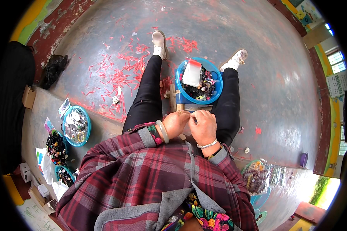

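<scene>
My left hand [176, 124] and my right hand [202, 126] meet in front of my lap, fingers pinched and almost touching. Whatever lies between the fingertips is too small and too covered to make out. Just beyond them a round blue basin [220, 89] sits between my legs, filled with dark bands and small colourful pieces. On top of that pile rests a clear plastic packet [192, 74] with a red top edge. Partly hidden under the basin is a blue and wooden stand [178, 101].
Red strips [119, 78] litter the floor left of centre, with a denser heap [188, 45] by my left shoe. To my left stand a blue basin of clear packets [89, 131] and more filled containers. Bagged goods [256, 179] lie at my right; a purple cup [304, 159] is farther out.
</scene>
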The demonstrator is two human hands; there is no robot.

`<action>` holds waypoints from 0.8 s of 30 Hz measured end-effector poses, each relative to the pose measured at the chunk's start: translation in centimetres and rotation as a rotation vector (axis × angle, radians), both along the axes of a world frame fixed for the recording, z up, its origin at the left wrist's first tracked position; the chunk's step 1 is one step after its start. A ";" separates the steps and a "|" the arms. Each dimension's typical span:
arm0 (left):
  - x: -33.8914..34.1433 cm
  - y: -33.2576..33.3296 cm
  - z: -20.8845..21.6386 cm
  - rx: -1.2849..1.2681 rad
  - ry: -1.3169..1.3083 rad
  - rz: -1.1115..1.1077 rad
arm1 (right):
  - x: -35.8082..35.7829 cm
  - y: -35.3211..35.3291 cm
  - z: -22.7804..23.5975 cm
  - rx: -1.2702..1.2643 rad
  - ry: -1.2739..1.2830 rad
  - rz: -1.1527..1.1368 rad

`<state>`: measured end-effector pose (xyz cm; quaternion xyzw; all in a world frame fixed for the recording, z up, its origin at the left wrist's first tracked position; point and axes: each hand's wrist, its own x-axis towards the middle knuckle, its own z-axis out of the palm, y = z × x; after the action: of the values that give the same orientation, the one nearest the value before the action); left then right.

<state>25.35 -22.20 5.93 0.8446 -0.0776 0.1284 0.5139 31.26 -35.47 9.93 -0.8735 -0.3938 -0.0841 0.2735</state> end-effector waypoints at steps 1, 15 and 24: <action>0.0 0.0 0.0 0.005 0.000 0.014 | 0.0 0.0 0.0 0.026 0.008 0.000; 0.0 -0.2 0.1 -0.029 0.037 0.066 | 0.8 -0.3 -0.8 0.191 0.094 -0.024; 0.2 0.3 -0.9 -0.836 0.595 0.008 | 1.8 -1.7 -1.1 0.480 0.792 -0.144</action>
<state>25.57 -21.95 5.02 0.5673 0.1334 -0.0954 0.8070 33.11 -37.19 8.86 -0.7755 -0.1667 0.1483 0.5907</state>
